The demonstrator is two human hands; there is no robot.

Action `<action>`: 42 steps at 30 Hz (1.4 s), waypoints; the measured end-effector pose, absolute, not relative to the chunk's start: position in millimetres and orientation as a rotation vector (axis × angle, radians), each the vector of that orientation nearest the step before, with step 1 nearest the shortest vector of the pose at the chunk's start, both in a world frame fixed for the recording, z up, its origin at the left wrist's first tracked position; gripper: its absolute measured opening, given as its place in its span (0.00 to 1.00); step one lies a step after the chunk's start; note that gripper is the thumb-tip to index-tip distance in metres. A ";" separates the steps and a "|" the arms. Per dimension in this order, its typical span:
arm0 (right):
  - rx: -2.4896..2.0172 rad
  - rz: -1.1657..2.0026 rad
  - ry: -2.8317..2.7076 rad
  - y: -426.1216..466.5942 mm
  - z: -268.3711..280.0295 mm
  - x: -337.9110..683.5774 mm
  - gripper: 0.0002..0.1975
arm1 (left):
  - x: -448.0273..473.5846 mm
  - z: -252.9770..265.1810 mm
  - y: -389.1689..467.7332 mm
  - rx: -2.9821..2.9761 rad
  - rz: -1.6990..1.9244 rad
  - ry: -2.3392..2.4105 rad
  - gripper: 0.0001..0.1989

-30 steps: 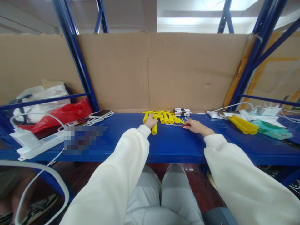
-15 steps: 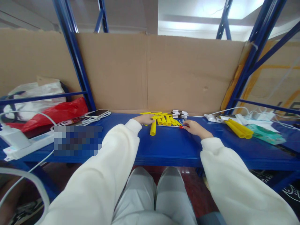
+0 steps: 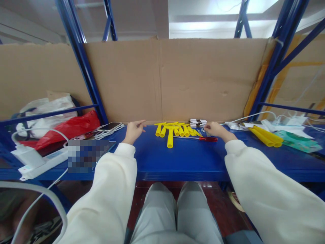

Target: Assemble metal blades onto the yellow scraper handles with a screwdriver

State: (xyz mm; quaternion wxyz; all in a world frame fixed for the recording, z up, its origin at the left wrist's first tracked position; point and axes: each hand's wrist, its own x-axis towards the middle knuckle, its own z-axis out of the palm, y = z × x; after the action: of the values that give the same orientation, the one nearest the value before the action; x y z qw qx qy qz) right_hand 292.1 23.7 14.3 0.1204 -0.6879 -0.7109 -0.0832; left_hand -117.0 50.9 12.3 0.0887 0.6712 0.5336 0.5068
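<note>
My left hand [image 3: 134, 131] is held over the left part of the blue table, fingers apart and nothing in them. To its right lies a row of yellow plastic T-shaped pieces [image 3: 179, 130] with tubular stems. One yellow T-shaped piece [image 3: 170, 139] sits in front of the others, stem toward me. A screwdriver [image 3: 208, 139] with a red handle rests on the table, its shaft pointing left. My right hand [image 3: 217, 129] is behind that handle, fingers pinched beside a small bluish packet [image 3: 201, 130]; what they hold is too small to tell. Behind is a stack of black-and-white pieces [image 3: 198, 123].
Two yellow tubes [image 3: 266, 136] and a green packet [image 3: 297, 140] lie at right among white cables. A white power strip [image 3: 45, 162], a phone [image 3: 111, 126] and a red bag [image 3: 68, 130] are at left. Cardboard [image 3: 127, 81] stands behind the blue table [image 3: 182, 162].
My left hand has left the yellow pieces and moved left. My right hand has let go of the screwdriver's red handle and shifted behind it to the small packet.
</note>
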 end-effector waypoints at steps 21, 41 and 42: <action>-2.338 -0.102 -1.452 130.7 14.8 292.9 0.32 | -96.2 8.1 22.8 2.521 1.070 1.437 0.19; -2.148 -0.033 -1.240 139.8 11.1 292.5 0.22 | -95.1 3.5 22.3 2.561 0.899 1.453 0.18; -2.124 -0.030 -1.227 137.0 11.4 294.5 0.21 | -95.7 3.5 22.5 2.554 0.905 1.456 0.19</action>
State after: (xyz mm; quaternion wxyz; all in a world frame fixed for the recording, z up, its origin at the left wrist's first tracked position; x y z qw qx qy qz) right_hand 294.5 137.0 11.4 0.3374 -0.8151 -0.4708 -0.0114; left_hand -95.7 22.5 3.5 0.0329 0.8299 0.4730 0.2939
